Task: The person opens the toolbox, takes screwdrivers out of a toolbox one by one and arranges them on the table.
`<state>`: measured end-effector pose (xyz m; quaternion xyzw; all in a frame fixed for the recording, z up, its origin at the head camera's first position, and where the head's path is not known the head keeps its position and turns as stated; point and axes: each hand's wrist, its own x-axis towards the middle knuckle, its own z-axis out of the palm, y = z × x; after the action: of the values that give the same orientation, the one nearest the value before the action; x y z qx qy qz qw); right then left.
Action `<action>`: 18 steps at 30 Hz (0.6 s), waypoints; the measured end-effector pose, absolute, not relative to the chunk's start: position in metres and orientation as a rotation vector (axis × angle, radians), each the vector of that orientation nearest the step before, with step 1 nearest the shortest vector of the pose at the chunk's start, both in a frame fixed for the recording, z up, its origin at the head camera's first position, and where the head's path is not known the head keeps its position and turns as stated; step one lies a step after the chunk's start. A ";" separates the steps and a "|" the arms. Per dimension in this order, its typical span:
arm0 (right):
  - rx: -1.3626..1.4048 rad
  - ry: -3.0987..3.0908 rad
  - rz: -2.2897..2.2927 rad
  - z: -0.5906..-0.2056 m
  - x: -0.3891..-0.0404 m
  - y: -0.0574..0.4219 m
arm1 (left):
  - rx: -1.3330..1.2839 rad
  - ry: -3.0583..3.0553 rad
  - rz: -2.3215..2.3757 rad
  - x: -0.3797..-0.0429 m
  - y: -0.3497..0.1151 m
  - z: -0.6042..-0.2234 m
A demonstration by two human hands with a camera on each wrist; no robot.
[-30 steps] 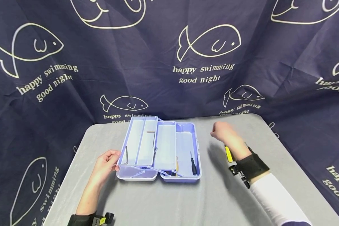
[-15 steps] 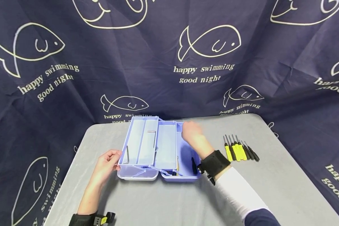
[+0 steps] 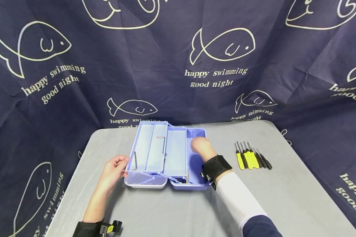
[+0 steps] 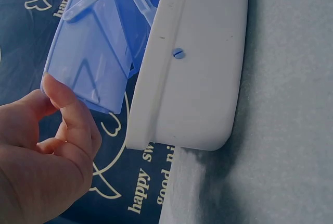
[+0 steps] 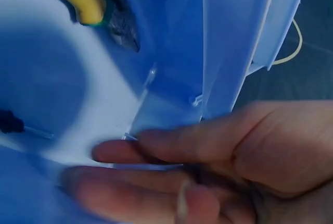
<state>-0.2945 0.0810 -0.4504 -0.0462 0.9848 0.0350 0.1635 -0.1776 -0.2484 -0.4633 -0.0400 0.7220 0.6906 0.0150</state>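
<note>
A blue-lilac toolbox stands unfolded on the table, its trays fanned to the left. My left hand pinches the near-left corner of the upper tray between thumb and fingers. Over the deep right compartment my right hand reaches down with fingers extended, and nothing shows between them in the right wrist view. Close to those fingers lie yellow-handled pliers and a black screwdriver; the hand and wrist hide the screwdriver in the head view. Two L-shaped hex keys lie in the upper tray.
Several screwdrivers with yellow or black handles lie in a row right of the toolbox. A grey-covered table carries everything. Dark blue fish-print curtain hangs behind and at both sides. Folding arms link the trays.
My right hand has moved left from beside the row of screwdrivers into the toolbox's right compartment. The left hand keeps its grip on the tray corner.
</note>
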 end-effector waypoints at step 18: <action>-0.105 2.302 0.272 -0.424 -0.289 0.059 | -0.123 2.204 2.185 -0.176 -0.247 -0.463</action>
<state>-0.2887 0.0592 -0.4241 -0.0416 0.9096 0.1076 0.3993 -0.1762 -0.2474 -0.4632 -0.0395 0.7096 0.7033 0.0178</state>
